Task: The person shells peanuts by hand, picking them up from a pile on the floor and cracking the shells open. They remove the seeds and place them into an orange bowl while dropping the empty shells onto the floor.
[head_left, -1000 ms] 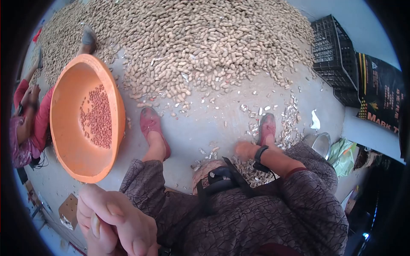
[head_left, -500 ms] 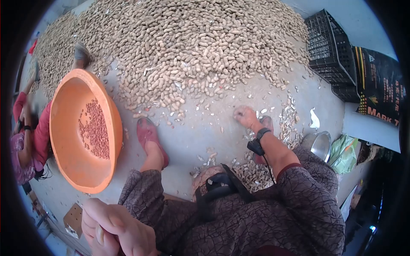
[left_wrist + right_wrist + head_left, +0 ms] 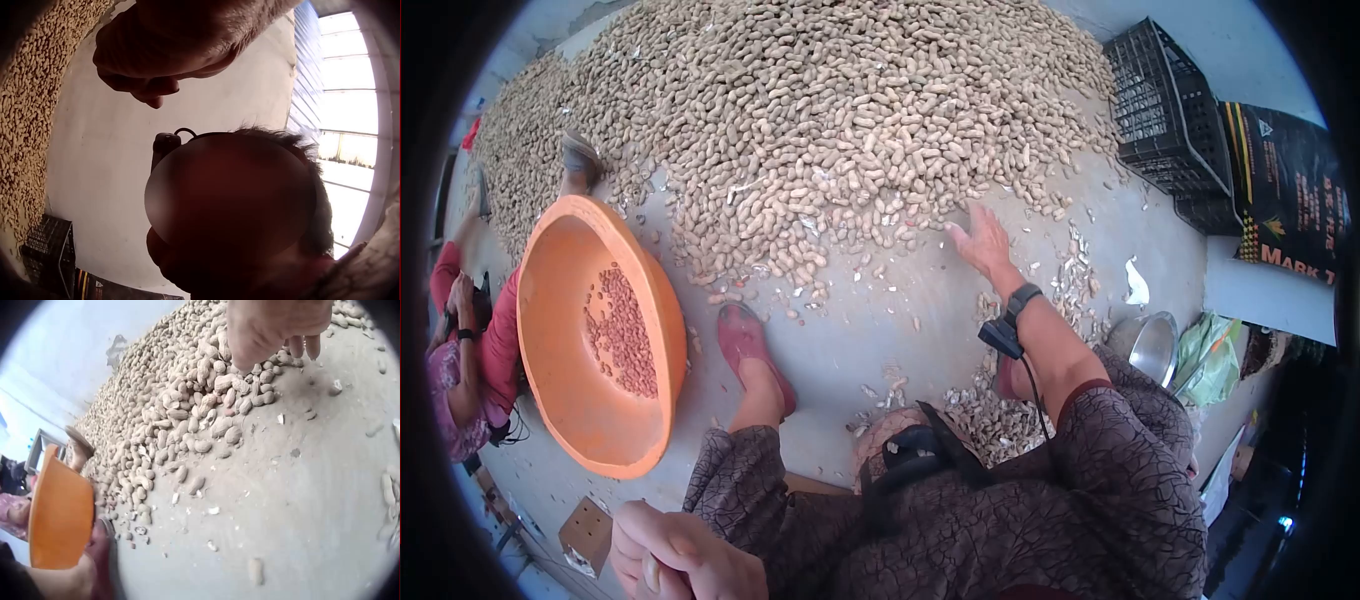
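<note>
My right hand (image 3: 983,243) reaches forward to the near edge of a big heap of unshelled peanuts (image 3: 850,130), fingers spread and the thumb held apart. From the right wrist view, this hand (image 3: 278,328) is low over the outermost peanuts (image 3: 206,394), its fingertips pointing down close to the floor. My left hand (image 3: 685,555) is raised near the camera at bottom left, fingers curled in towards the thumb. In the left wrist view the left hand (image 3: 169,40) shows mostly its dark back; the palm is hidden, and nothing shows between the fingers.
An orange basin (image 3: 550,400) with red peanut kernels (image 3: 625,335) stands on the left, beside a seated person (image 3: 475,350). Empty shells (image 3: 1010,430) lie around my right foot. Black crates (image 3: 1160,110), a printed sack (image 3: 1285,190) and a metal bowl (image 3: 1152,345) stand at right.
My right hand has moved forward from beside the right shoe to the heap's edge, and its curled fingers have spread. The left hand stays curled near the camera. The head view has shifted slightly.
</note>
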`<control>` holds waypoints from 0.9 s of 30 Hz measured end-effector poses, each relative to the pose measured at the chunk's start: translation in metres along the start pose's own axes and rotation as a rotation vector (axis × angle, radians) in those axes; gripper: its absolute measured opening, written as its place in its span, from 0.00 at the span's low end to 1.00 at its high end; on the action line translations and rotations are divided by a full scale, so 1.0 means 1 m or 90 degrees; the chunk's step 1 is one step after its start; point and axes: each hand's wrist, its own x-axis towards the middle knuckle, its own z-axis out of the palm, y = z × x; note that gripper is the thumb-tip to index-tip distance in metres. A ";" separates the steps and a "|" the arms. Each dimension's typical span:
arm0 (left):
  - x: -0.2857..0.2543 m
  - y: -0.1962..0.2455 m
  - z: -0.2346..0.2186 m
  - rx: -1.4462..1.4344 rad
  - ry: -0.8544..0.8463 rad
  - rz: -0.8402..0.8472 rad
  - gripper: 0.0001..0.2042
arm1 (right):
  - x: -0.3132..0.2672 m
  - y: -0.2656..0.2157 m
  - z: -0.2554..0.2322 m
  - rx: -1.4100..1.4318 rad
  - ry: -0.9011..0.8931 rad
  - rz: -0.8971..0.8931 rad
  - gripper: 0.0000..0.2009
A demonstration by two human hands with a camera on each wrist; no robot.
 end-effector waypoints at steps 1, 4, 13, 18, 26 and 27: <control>0.000 0.000 -0.002 -0.002 -0.002 0.001 0.07 | 0.010 -0.002 0.003 -0.015 -0.001 0.004 0.28; 0.000 0.003 0.000 -0.020 0.008 -0.025 0.07 | 0.035 -0.013 0.002 -0.062 -0.084 0.049 0.31; 0.003 0.004 -0.005 0.044 0.022 -0.021 0.07 | -0.006 -0.045 0.053 -0.050 -0.028 0.035 0.30; -0.002 0.003 -0.005 0.027 0.028 -0.038 0.07 | -0.021 -0.060 0.074 -0.074 -0.070 -0.046 0.28; 0.001 -0.002 -0.001 0.012 0.014 -0.035 0.07 | -0.014 -0.047 0.076 0.104 0.062 -0.058 0.17; 0.001 -0.003 0.000 0.003 0.016 -0.037 0.07 | -0.012 -0.052 0.063 0.249 -0.012 0.043 0.15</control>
